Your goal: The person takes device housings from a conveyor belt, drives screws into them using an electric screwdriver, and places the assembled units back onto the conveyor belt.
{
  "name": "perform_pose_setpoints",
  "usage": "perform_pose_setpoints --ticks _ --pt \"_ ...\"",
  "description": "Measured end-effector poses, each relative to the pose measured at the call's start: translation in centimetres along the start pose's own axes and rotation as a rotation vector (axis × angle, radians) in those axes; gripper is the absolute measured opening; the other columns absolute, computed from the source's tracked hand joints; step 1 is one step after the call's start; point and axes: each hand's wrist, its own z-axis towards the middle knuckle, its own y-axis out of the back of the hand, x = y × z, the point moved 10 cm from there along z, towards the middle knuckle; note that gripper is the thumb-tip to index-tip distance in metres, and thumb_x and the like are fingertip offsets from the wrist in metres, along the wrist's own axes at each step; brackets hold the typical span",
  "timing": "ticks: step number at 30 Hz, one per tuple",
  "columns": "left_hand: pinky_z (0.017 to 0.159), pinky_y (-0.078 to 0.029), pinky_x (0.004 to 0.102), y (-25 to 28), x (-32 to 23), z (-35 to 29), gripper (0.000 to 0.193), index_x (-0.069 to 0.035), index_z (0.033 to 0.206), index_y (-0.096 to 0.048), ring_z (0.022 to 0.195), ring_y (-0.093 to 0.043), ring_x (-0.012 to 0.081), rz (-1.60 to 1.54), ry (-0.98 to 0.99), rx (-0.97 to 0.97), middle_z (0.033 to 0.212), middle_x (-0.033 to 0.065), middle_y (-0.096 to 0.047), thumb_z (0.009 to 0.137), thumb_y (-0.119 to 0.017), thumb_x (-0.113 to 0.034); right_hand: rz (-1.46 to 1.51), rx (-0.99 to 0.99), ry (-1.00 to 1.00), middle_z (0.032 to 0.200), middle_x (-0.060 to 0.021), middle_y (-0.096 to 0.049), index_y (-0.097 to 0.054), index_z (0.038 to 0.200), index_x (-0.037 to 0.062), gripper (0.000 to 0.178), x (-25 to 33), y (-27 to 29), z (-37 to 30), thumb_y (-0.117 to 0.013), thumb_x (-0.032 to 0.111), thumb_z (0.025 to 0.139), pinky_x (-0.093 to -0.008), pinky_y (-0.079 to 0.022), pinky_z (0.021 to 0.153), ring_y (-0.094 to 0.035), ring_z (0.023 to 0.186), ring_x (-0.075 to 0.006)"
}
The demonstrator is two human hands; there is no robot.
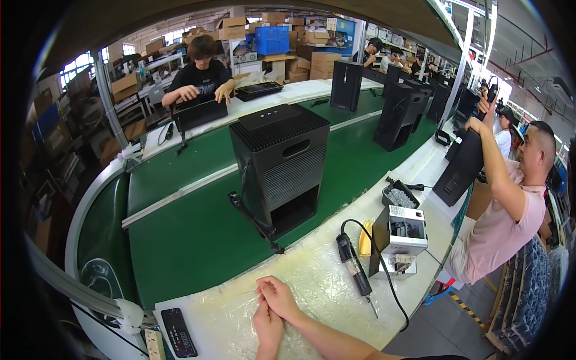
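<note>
Over the plastic-covered worktop (324, 288), my left hand (267, 326) and my right hand (279, 298) touch, the right lying above the left. The fingers of both are drawn in. Whatever they may hold is too small or hidden to name. Beyond them a tall black appliance (294, 174) with a slatted front stands upright on the green conveyor belt, its power cord (255, 219) hanging at its left side. To the right of my hands lies a black electric screwdriver (353, 264). A black remote control (179, 333) rests to the left.
A screw dispenser (409, 231), yellow cloth (365, 239) and black tray of small clear parts (399, 197) sit at right. More black appliances (401, 114) stand along the belt (180, 240). One person (204, 78) works opposite, another (501, 204) at right lifts a black panel.
</note>
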Motion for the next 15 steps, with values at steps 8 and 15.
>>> perform_pose_setpoints --ticks 8,15 --pt "0.07 -0.051 0.0375 0.6 0.4 -0.2 0.023 0.001 0.105 -0.062 0.082 -0.067 0.0334 0.078 -0.054 -0.069 0.089 0.0231 -0.066 0.087 -0.05 -0.004 0.002 -0.029 -0.019 0.084 -0.0077 -0.065 -0.058 0.105 -0.0005 0.017 -0.1 0.4 -0.1 -0.051 0.011 0.095 -0.0255 -0.05 0.061 -0.06 0.066 -0.0123" --pt "0.066 -0.05 0.0427 0.6 1.3 -0.4 0.018 -0.002 0.098 -0.062 0.077 -0.064 0.0404 0.114 -0.037 -0.026 0.084 0.0244 -0.063 0.085 -0.05 -0.004 0.051 -0.018 -0.004 0.083 -0.0086 -0.065 -0.057 0.104 -0.0009 0.014 -0.2 -0.1 -0.2 -0.05 0.008 0.095 -0.0243 -0.05 0.058 -0.06 0.063 -0.011"
